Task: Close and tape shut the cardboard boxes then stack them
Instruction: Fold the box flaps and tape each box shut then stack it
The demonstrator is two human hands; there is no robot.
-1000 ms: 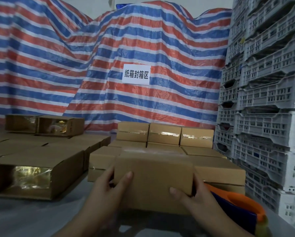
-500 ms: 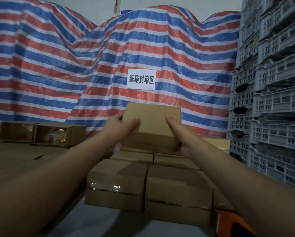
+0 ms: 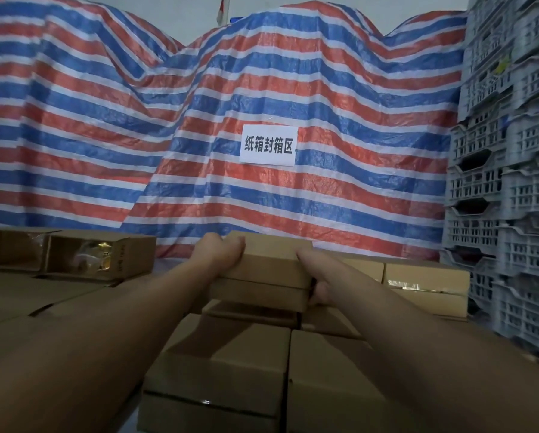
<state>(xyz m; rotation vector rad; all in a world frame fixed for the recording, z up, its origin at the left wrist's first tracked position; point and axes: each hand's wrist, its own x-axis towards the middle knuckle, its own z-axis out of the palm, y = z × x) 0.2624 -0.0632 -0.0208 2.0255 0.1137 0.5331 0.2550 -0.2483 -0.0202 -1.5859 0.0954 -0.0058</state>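
A closed brown cardboard box (image 3: 268, 260) sits on top of another box (image 3: 258, 295) in the far row of the stack. My left hand (image 3: 219, 250) grips its left end with curled fingers. My right hand (image 3: 316, 273) holds its right end, fingers along the side and thumb lower down. Both arms reach forward over the near boxes (image 3: 218, 376), which are shut and show shiny tape on their seams. More taped boxes (image 3: 424, 282) stand to the right in the same row.
Open boxes (image 3: 99, 256) with shiny contents lie at the left on flat cardboard (image 3: 43, 295). Grey plastic crates (image 3: 505, 182) are stacked high on the right. A striped tarp (image 3: 136, 120) with a white sign (image 3: 268, 145) hangs behind.
Both hands carried the box from near my body forward and set it down on the far row's box. It was tilted up half a second ago and now lies flat.
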